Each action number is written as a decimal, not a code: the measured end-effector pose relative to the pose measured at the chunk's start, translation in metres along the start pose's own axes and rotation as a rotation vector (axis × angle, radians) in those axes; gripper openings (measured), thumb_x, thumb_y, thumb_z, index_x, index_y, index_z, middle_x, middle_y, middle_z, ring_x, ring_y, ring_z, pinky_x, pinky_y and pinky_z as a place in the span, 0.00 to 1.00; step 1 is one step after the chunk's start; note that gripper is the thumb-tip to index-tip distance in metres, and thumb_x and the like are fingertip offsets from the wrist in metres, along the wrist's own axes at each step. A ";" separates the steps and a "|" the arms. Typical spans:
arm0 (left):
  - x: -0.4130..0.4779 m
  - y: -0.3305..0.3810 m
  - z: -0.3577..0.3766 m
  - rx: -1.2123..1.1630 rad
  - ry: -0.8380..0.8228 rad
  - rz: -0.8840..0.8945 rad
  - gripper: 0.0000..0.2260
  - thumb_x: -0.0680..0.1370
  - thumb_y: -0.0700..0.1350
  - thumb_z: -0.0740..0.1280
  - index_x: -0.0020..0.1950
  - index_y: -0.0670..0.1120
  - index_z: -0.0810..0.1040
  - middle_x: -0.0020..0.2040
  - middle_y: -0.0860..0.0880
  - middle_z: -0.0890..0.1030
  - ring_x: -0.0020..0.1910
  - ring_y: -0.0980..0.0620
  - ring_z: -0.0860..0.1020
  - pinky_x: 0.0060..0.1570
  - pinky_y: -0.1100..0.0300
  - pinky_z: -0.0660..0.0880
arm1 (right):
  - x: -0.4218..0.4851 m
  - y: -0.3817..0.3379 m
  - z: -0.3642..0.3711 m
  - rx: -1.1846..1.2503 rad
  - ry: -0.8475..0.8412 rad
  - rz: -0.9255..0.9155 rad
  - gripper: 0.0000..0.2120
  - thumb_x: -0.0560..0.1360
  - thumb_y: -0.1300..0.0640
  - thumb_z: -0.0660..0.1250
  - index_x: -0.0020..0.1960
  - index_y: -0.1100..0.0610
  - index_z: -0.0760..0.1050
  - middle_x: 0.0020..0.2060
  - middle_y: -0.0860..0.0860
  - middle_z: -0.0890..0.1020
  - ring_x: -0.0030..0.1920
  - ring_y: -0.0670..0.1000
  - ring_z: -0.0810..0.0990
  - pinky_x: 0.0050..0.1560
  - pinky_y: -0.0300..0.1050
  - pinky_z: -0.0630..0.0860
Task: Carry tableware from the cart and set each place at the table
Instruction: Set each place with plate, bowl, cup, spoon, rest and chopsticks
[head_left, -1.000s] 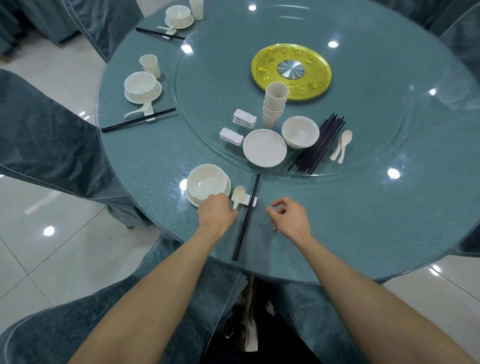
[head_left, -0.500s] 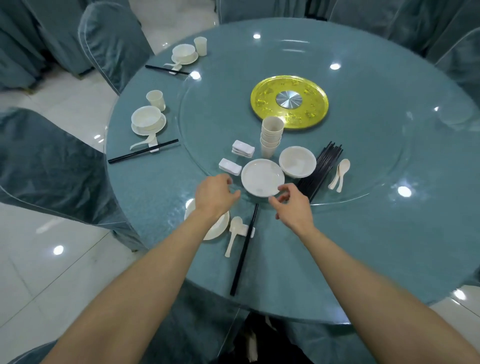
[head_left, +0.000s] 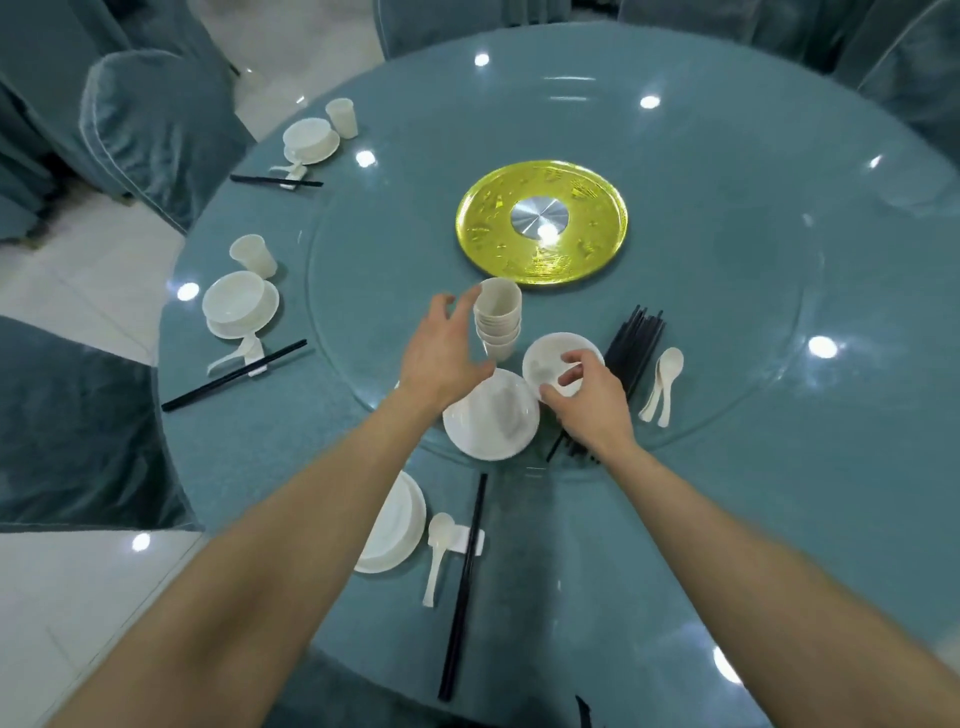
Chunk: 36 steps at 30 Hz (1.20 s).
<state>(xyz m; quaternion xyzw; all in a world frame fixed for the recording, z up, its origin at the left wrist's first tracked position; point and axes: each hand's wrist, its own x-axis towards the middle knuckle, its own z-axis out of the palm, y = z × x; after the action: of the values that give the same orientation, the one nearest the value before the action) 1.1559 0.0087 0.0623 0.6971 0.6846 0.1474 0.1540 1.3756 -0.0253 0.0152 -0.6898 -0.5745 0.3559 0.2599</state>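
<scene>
Mid-table is jammed w/ cup stack, plate, bowl, chopstick bundle & spoons packed close, yellow tray just behind, place setting at near edge; open room for a hand only over table on the right.

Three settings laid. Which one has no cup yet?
The nearest one: bowl, spoon and chopsticks, but no cup. The two along the left edge have cups.
</scene>
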 end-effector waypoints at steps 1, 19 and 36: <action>0.008 0.003 0.002 0.001 -0.002 0.022 0.46 0.69 0.57 0.78 0.82 0.61 0.58 0.74 0.48 0.66 0.65 0.43 0.76 0.52 0.45 0.81 | 0.003 0.001 -0.001 0.003 0.003 0.007 0.26 0.74 0.47 0.75 0.69 0.50 0.74 0.51 0.45 0.81 0.50 0.50 0.81 0.50 0.48 0.76; 0.084 -0.006 0.020 -0.190 -0.027 0.030 0.38 0.66 0.49 0.82 0.73 0.55 0.72 0.60 0.50 0.75 0.58 0.46 0.77 0.56 0.55 0.73 | 0.050 -0.012 0.020 -0.048 0.023 -0.123 0.32 0.73 0.46 0.77 0.73 0.52 0.71 0.58 0.46 0.78 0.54 0.50 0.80 0.60 0.51 0.76; 0.061 -0.010 -0.029 -0.566 -0.006 -0.055 0.31 0.64 0.53 0.86 0.63 0.57 0.78 0.54 0.60 0.83 0.51 0.58 0.82 0.49 0.64 0.79 | 0.062 -0.052 0.026 -0.141 0.011 -0.363 0.34 0.68 0.44 0.81 0.70 0.47 0.74 0.60 0.47 0.83 0.58 0.53 0.80 0.62 0.56 0.76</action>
<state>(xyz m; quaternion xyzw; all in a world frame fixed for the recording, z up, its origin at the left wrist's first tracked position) 1.1356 0.0705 0.0844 0.6079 0.6346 0.3262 0.3484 1.3293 0.0448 0.0274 -0.5933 -0.7116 0.2580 0.2741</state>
